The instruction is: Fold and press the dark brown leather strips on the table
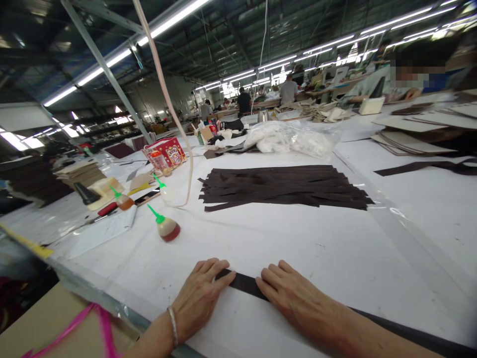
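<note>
A long dark brown strip (246, 285), like leather or fabric, lies along the front of the white table and passes under my right forearm to the lower right. My left hand (201, 286), with a bracelet at the wrist, grips its left end between thumb and fingers. A short way to the right, my right hand (292, 293) is closed on the same strip, fingers curled over its edge. Beyond both hands lies a flat pile of similar dark strips (276, 186).
Green-tipped squeeze bottles (169, 229) with amber liquid stand at the left, near a paper sheet (106, 231). A hanging hose (164, 82) comes down to the table. Further back are a red box (173, 153) and a plastic bag (290, 139). Stacked panels (417, 141) and a person sit at right.
</note>
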Demonstrator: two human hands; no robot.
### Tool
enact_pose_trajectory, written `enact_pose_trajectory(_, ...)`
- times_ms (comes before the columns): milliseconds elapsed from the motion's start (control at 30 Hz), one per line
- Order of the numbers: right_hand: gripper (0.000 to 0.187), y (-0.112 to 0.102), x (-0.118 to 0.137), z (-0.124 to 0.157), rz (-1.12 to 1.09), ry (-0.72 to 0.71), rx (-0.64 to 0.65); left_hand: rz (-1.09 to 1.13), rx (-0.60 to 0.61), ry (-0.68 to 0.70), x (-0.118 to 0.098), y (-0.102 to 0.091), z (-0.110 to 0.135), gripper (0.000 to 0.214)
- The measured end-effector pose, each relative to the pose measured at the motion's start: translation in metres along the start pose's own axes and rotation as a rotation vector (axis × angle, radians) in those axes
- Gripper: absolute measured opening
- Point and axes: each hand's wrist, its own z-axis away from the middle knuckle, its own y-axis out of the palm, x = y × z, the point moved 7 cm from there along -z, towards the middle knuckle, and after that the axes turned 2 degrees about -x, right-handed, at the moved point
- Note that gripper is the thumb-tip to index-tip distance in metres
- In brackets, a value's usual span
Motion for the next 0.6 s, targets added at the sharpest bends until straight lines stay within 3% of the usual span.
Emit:
enact_pose_trajectory(167, 0.017, -0.007, -0.003, 0.009, -0.019, 0.017, -0.013, 0.081, 0.041, 0.023, -0.005, 0.002, -0.006, 0.038)
enact_pose_trajectory(400, 0.017, -0.012, -0.007, 0.026, -0.01, 0.029, -0.012, 0.011, 0.146, 0.051, -0.007, 0.011, -0.01, 0.057)
enact_pose_trajectory(600, 0.019, -0.021, -0.012, 0.045, -0.031, 0.034, 0.002, 0.007, 0.135, 0.072, -0.007, 0.013, -0.011, 0.059)
